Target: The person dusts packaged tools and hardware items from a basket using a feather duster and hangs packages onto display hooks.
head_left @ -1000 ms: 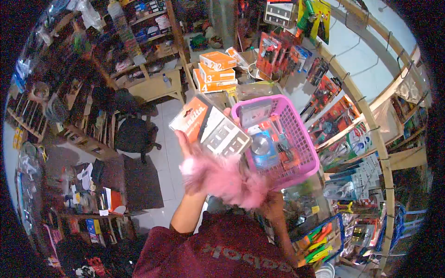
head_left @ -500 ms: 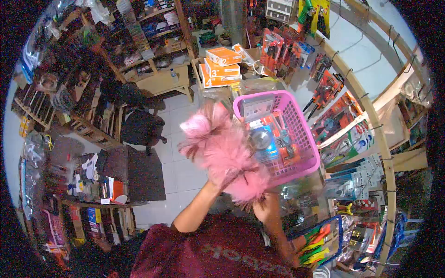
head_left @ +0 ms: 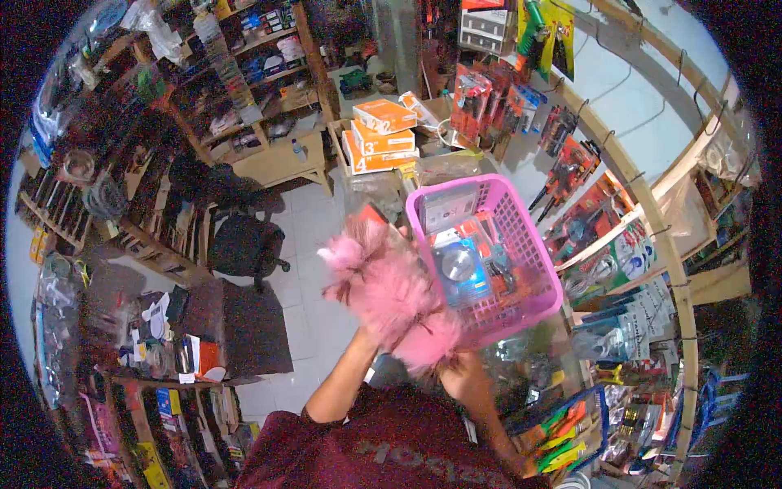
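A fluffy pink feather duster (head_left: 395, 297) slants across the middle of the view. My right hand (head_left: 463, 373) is closed around its near end, just below the pink plastic basket (head_left: 533, 253). My left hand (head_left: 368, 341) goes under the feathers, which cover most of its fingers. Past the duster's far end shows the edge of a flat red-and-grey item (head_left: 373, 215), apparently held by my left hand; its kind is hidden. Inside the basket lie a blue package with a round disc (head_left: 461, 262) and several red-and-orange carded tools (head_left: 501, 259).
Orange boxes (head_left: 383, 140) are stacked beyond the basket. Carded tools (head_left: 570, 167) hang from a wooden rack (head_left: 683, 326) on the right. A dark office chair (head_left: 246, 244) stands on the tiled floor at left, near crowded shelves (head_left: 277, 73). Colourful-handled tools (head_left: 562, 436) lie at lower right.
The feather duster has shifted slightly down and left over the item in my left hand. The surroundings have moved a little in view; the basket's contents look the same.
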Demonstrator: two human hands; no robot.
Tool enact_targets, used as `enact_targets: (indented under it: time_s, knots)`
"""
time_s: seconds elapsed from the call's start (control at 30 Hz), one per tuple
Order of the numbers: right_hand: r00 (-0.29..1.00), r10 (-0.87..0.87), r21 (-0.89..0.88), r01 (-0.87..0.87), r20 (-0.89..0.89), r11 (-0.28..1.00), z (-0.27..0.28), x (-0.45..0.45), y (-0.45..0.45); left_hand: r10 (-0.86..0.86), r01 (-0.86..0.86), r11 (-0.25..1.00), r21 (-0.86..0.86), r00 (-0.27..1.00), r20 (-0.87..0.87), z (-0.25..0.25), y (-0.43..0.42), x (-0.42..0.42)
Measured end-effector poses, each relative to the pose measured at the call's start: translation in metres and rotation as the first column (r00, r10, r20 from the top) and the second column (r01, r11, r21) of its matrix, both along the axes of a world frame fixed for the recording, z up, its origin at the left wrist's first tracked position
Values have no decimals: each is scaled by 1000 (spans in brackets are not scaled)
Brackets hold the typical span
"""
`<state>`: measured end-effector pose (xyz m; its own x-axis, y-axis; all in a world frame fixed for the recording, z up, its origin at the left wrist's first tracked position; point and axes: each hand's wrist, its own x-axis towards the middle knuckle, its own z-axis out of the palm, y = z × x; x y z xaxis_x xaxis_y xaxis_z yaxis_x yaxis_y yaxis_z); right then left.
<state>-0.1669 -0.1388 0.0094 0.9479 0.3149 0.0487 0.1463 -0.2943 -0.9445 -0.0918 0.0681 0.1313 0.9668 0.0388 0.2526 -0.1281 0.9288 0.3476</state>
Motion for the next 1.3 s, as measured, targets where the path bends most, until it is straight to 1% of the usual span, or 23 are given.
enact_targets:
  time_s: [0.07, 0.13, 0.2, 0.23, 0.27, 0.3, 0.37, 0.4, 0.47, 0.5, 0.6, 0.67, 0.73, 0.77, 0.8, 0.87, 0.9, 1.03, 1.1, 1.17, 1.23, 1.27, 1.3]
  knots:
    - [998, 14, -180, -25, -64, 983, -6, 0, -4, 56, -56, 998, 0, 998, 17, 5, 15, 9]
    - [990, -39, -207, 10, -136, 978, 8, 14, 1, 206, -196, 969, 154, 977, -53, 3, 23, 10]
    - [963, -134, -76, 119, -235, 990, 29, 27, 11, 383, -306, 871, 384, 913, -139, -2, 28, 12]
    - [953, -167, -85, 150, -251, 985, 26, 31, 15, 401, -341, 898, 279, 895, -195, 4, 21, 18]
    - [942, -201, -93, 182, -270, 979, 17, 32, 16, 116, -117, 993, 1, 989, -96, -12, 28, 20]
    - [928, -236, -101, 216, -289, 971, 13, 35, 19, -149, 164, 957, -238, 986, 81, -42, 37, 22]
    - [981, -48, -327, 108, 185, 939, 30, 57, 27, -168, 167, 986, 18, 980, 105, -52, 54, 31]
    - [916, 94, -448, 100, 390, 889, 37, 67, 28, 110, -103, 875, 473, 994, 14, -43, 61, 35]
    - [973, 121, -60, -112, 198, 992, -5, 89, 15, 334, -186, 662, 726, 940, -64, -21, 65, 39]
    - [989, 104, 58, -111, 108, 992, -1, 98, 22, 253, -104, 796, 596, 952, -172, -7, 64, 42]
    - [982, -81, 203, 116, -171, 972, 27, 108, 55, 26, -21, 922, 387, 1000, -8, -59, 79, 79]
    - [972, -166, -291, 111, -169, 950, 47, 133, 56, -245, 214, 967, 141, 933, 263, -79, 104, 96]
    - [985, -164, -484, 172, 58, 858, 58, 142, 64, -315, 263, 936, 233, 923, 220, -65, 115, 100]
    - [953, -125, -428, 239, 278, 871, 63, 144, 76, -243, 202, 877, 436, 969, 39, -50, 117, 96]
    - [870, -93, -358, 294, 484, 886, 65, 147, 84, -118, 6, 727, 686, 986, 117, -60, 125, 103]
    - [856, 144, -583, 206, 496, 786, 17, 154, 56, 92, -345, 118, 931, 937, 336, -81, 142, 116]
    - [888, 79, -540, 203, 453, 817, 13, 155, 57, 79, -10, 414, 910, 997, -26, -53, 134, 110]
    - [923, -379, -164, 386, 73, 908, 56, 152, 90, -79, 151, 690, 708, 988, -133, -38, 129, 138]
    - [938, -348, -364, 327, 9, 872, 65, 141, 100, -111, 245, 750, 614, 962, -248, -29, 133, 138]
    - [981, 188, -512, -135, 52, 848, 73, 176, 78, -81, 268, 823, 500, 928, -364, -26, 138, 137]
    - [982, 179, -332, -151, 56, 931, 62, 185, 88, -35, 160, 907, 389, 950, -309, 5, 137, 140]
    - [995, -97, -62, 96, -15, 993, 45, 170, 114, 81, 29, 878, 477, 975, -209, -25, 136, 148]
    - [927, -338, 182, 364, -161, 913, 35, 162, 128, 187, -102, 829, 549, 977, -102, -82, 134, 161]
